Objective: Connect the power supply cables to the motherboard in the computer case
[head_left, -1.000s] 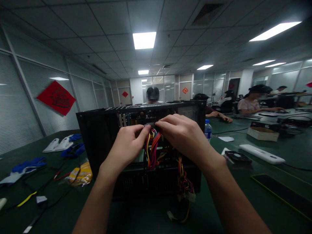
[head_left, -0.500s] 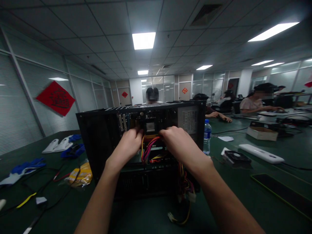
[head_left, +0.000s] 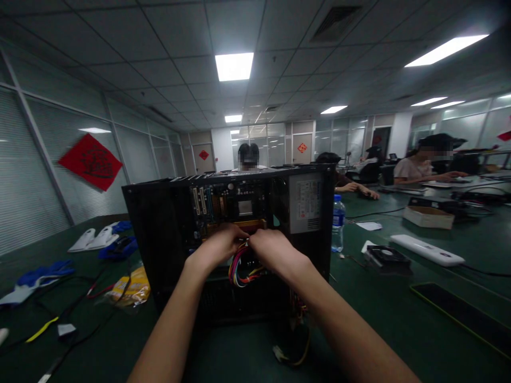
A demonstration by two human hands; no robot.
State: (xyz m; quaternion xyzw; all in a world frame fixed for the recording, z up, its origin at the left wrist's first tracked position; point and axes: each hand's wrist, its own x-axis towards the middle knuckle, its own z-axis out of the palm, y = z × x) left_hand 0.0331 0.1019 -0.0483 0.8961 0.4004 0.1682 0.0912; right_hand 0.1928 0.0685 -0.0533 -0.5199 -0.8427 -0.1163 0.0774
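An open black computer case (head_left: 175, 181) stands in front of me, its inside facing me. Both hands reach into it and meet below the processor socket (head_left: 245, 208) of the motherboard. My left hand (head_left: 219, 243) is closed, fingertips pinching the end of a multicoloured power cable (head_left: 235, 268). From the other side my right hand (head_left: 275, 249) closes on the same cable end. The connector itself is mostly hidden by my fingers. Its wires loop down beneath my hands. A power supply (head_left: 305, 205) with a white label sits at the case's upper right.
More loose cables (head_left: 293, 354) hang out at the case's lower right. A water bottle (head_left: 337, 223) and a cooling fan (head_left: 387, 258) stand to the right, with a white power strip (head_left: 427, 250) beyond. Gloves (head_left: 43, 271) and a yellow bag (head_left: 131, 287) lie left. People sit behind.
Both hands have come down and closer together, away from the motherboard's slots, with the cable end between them. The gold-coloured slots and the power supply's label now show more fully.
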